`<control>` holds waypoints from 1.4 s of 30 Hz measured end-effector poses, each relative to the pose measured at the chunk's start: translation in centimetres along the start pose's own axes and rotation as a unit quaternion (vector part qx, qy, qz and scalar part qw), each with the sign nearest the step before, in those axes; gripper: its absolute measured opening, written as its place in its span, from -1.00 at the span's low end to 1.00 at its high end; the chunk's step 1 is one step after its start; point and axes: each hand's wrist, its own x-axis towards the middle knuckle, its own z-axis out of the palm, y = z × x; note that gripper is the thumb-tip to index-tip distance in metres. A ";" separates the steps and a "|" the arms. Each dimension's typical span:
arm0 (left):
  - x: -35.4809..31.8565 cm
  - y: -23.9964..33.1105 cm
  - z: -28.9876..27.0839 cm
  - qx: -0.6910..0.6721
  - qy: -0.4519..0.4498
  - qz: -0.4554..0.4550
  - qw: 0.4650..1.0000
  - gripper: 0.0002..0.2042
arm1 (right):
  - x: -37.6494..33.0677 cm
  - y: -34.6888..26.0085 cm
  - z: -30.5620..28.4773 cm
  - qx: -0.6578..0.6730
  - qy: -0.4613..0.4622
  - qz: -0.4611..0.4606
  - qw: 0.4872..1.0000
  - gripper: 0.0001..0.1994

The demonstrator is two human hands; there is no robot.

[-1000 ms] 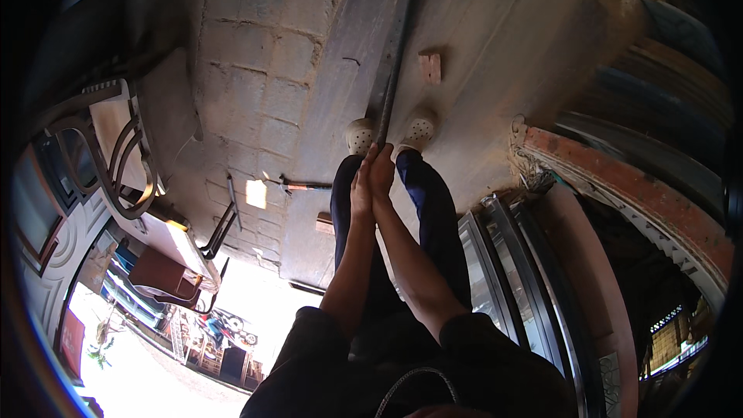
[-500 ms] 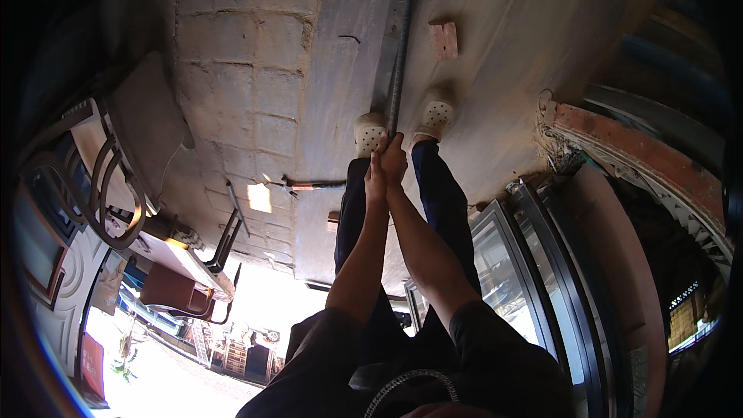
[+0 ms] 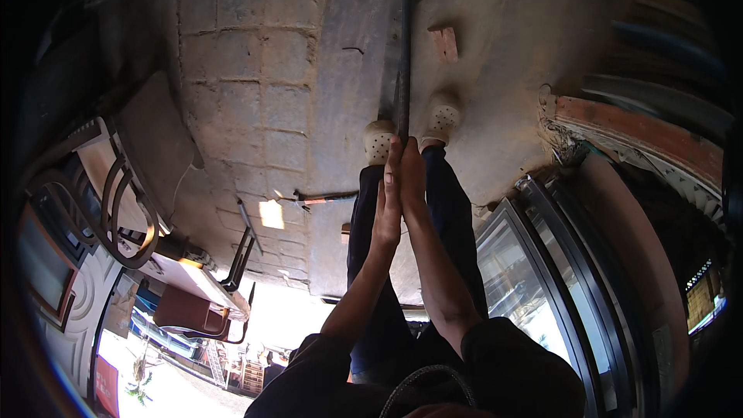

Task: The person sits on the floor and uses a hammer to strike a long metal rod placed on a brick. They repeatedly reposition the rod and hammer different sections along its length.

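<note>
Grip holding dark rod (image 3: 405, 54): left hand (image 3: 389, 200), straight-fingered, pressed to right hand (image 3: 413, 174), forearms (image 3: 362, 286) converging.

Grey-brown flr (image 3: 503, 54), pt. paved, w/ hammer (image 3: 319, 200) & reddish blk (image 3: 444, 45)

A long, thin, dark, bumpy metal bar (image 3: 404, 62) points straight ahead, running out of sight, its near end between the left hand (image 3: 391, 197) and right hand (image 3: 414, 174).

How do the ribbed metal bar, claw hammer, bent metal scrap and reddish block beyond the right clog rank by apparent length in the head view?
1. Ribbed metal bar
2. Claw hammer
3. Reddish block
4. Bent metal scrap
</note>
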 end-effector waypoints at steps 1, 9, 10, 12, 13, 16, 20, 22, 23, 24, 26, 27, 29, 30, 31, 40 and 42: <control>-0.6 1.5 0.7 -0.008 0.003 0.003 1.000 -0.30 | -0.5 -1.4 -0.7 -0.009 0.000 -0.010 1.000 -0.64; 5.5 -11.3 -4.1 -0.251 0.143 -0.228 0.930 -0.30 | 1.9 2.1 3.8 -0.112 0.060 0.033 0.991 -0.59; 7.1 -14.1 -4.8 -0.165 0.165 -0.245 0.941 -0.25 | 3.3 4.3 5.2 -0.116 0.066 0.034 0.990 -0.59; 9.4 -16.2 -5.5 -0.029 0.190 -0.254 0.948 -0.18 | 5.7 6.5 7.2 -0.119 0.072 0.034 0.990 -0.60; 10.6 -17.3 -5.9 0.017 0.194 -0.248 0.949 -0.17 | 6.7 7.7 8.4 -0.116 0.070 0.032 0.990 -0.60; 13.7 -19.9 -7.8 0.048 0.170 -0.211 0.961 -0.18 | 9.0 10.0 12.1 -0.108 0.105 0.007 0.989 -0.62; 16.0 -21.2 -10.4 0.062 0.163 -0.201 0.964 -0.17 | 11.2 11.7 16.6 -0.072 0.153 -0.054 0.984 -0.62; 17.5 -22.7 -11.3 0.090 0.164 -0.201 0.961 -0.22 | 12.2 12.3 17.6 -0.073 0.155 -0.041 0.984 -0.62; 18.4 -24.4 -11.7 0.085 0.176 -0.189 0.963 -0.23 | 12.8 12.5 17.8 -0.070 0.152 -0.050 0.985 -0.62; 18.9 -25.9 -11.8 0.081 0.185 -0.181 0.963 -0.25 | 13.1 13.0 17.7 -0.069 0.150 -0.053 0.985 -0.62; 19.8 -27.7 -11.6 0.075 0.186 -0.184 0.962 -0.24 | 14.5 14.0 17.5 -0.083 0.144 -0.059 0.984 -0.61; 20.5 -28.1 -11.4 0.074 0.178 -0.193 0.962 -0.22 | 15.3 14.6 17.5 -0.094 0.138 -0.052 0.985 -0.60; 21.4 -28.7 -11.2 0.088 0.151 -0.192 0.966 -0.20 | 16.1 15.4 17.4 -0.115 0.122 -0.037 0.985 -0.60; 21.6 -28.8 -11.3 0.103 0.131 -0.182 0.969 -0.20 | 16.4 15.5 17.3 -0.115 0.113 -0.031 0.987 -0.59; 21.8 -28.7 -11.3 0.118 0.111 -0.169 0.972 -0.20 | 16.7 15.4 17.2 -0.114 0.105 -0.026 0.988 -0.59; 11.1 -18.5 -6.9 -0.065 -0.026 -0.166 0.984 -0.35 | 6.3 10.5 7.3 -0.121 0.036 -0.004 0.992 -0.67; 6.5 -13.0 -4.5 -0.076 -0.044 -0.109 0.990 -0.36 | 2.5 7.3 3.2 -0.127 0.024 -0.008 0.992 -0.71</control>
